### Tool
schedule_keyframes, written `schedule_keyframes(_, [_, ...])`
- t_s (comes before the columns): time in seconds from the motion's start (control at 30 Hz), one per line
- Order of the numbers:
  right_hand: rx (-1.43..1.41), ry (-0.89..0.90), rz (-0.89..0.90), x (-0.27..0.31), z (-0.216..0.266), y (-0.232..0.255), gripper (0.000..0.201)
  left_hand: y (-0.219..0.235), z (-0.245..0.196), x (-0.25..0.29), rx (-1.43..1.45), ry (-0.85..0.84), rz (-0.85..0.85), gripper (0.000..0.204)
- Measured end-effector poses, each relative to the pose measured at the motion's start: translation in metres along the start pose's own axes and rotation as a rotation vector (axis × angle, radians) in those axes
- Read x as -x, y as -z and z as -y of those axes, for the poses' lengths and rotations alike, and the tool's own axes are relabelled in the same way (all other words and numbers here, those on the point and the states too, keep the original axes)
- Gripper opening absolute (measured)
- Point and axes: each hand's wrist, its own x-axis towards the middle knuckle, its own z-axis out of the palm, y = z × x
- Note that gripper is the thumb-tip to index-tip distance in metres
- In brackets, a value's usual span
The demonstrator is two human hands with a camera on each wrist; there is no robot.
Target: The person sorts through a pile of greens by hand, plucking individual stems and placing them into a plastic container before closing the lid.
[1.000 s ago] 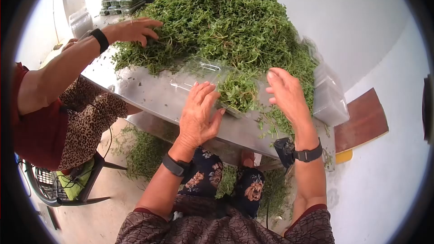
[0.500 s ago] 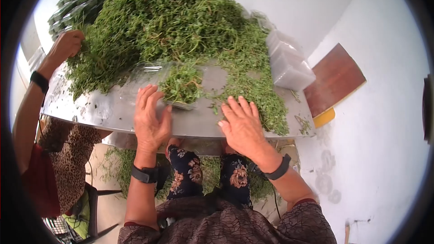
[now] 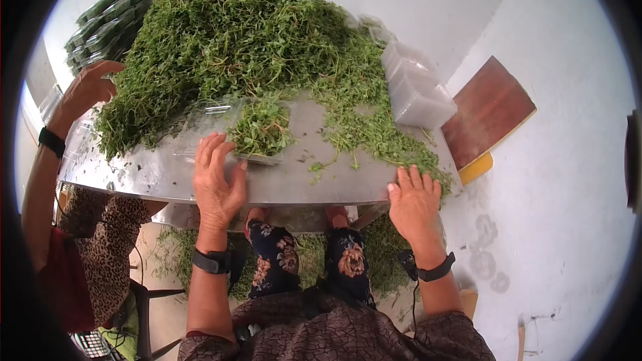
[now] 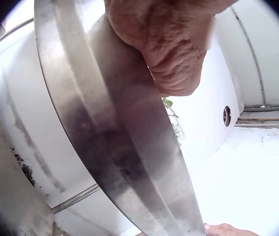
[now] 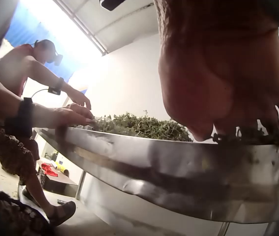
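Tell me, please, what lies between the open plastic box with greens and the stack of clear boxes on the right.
The head view shows metal tabletop beside the plastic box, then loose greens near the stack.

The head view was brightly and evenly lit, though its corners were swallowed by black and the edge of the table (image 3: 314,184) was bowed by the lens; small glints were thrown back from the clear lid (image 3: 212,115). In the left wrist view, the lower right was burned out to white, while the left hand (image 4: 166,44) was partly shaded. In the right wrist view, strong light was admitted from the upper left; another person (image 5: 14,76) was veiled in haze, and the right hand (image 5: 223,83) was rendered dark and soft.
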Motion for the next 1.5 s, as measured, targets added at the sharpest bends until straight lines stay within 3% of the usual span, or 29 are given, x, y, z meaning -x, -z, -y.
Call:
schedule_keyframes(0.17, [-0.023, 0.111, -0.11, -0.018, 0.026, 0.0, 0.049, 0.0, -0.001, -0.001, 0.002, -0.023, -0.012, 0.035])
schedule_keyframes(0.23, [-0.189, 0.312, -0.105, -0.032, 0.049, -0.005, 0.049, 0.0, -0.002, 0.0, 0.02, -0.024, -0.008, 0.035])
schedule_keyframes(0.27, [-0.189, 0.303, -0.111, -0.038, 0.061, -0.004, 0.049, 0.001, -0.001, 0.0, 0.024, -0.012, -0.002, 0.035])
schedule_keyframes(0.33, [-0.221, 0.472, -0.057, -0.051, 0.08, 0.001, 0.049, 0.001, -0.001, 0.0, 0.031, -0.009, 0.003, 0.035])
schedule_keyframes(0.37, [-0.221, 0.465, -0.061, -0.06, 0.086, 0.004, 0.049, 0.001, -0.002, -0.001, 0.033, 0.005, 0.005, 0.034])
schedule_keyframes(0.43, [-0.12, 0.508, 0.113, -0.075, 0.093, 0.01, 0.049, 0.001, -0.002, 0.0, 0.039, 0.015, 0.009, 0.034])
schedule_keyframes(0.7, [0.072, 0.299, 0.126, -0.084, 0.028, -0.009, 0.047, 0.002, -0.001, 0.0, 0.022, 0.005, 0.005, 0.034])
schedule_keyframes(0.9, [0.137, 0.163, -0.129, -0.05, -0.081, -0.03, 0.035, 0.002, -0.001, -0.001, 0.018, -0.012, 0.006, 0.036])
schedule_keyframes(0.97, [0.329, 0.089, 0.021, -0.041, -0.111, -0.027, 0.03, 0.002, -0.001, -0.001, 0.01, -0.014, 0.007, 0.037])
schedule_keyframes(1.0, [0.246, -0.024, 0.002, -0.035, -0.122, -0.026, 0.028, 0.001, -0.001, -0.002, 0.004, -0.022, 0.011, 0.037])
schedule_keyframes(1.03, [0.161, -0.136, -0.017, -0.03, -0.127, -0.025, 0.026, 0.001, -0.002, -0.002, 0.0, -0.02, 0.0, 0.037])
schedule_keyframes(1.17, [0.266, -0.141, -0.04, -0.028, -0.121, -0.009, 0.024, 0.001, -0.003, -0.001, 0.013, 0.003, 0.019, 0.036])
schedule_keyframes(1.23, [0.211, 0.085, -0.191, -0.038, -0.111, -0.018, 0.024, 0.001, -0.003, -0.001, 0.009, 0.006, 0.033, 0.036])
schedule_keyframes(1.27, [0.209, 0.091, -0.196, -0.042, -0.095, -0.013, 0.024, 0.002, -0.004, -0.001, 0.016, 0.014, 0.036, 0.036])
schedule_keyframes(1.33, [-0.047, 0.286, -0.16, -0.053, -0.054, -0.002, 0.028, 0.002, -0.005, -0.002, 0.017, 0.007, 0.03, 0.037])
schedule_keyframes(1.5, [-0.083, 0.522, -0.135, -0.09, 0.017, -0.004, 0.041, 0.004, -0.005, -0.003, 0.038, 0.007, 0.028, 0.038])
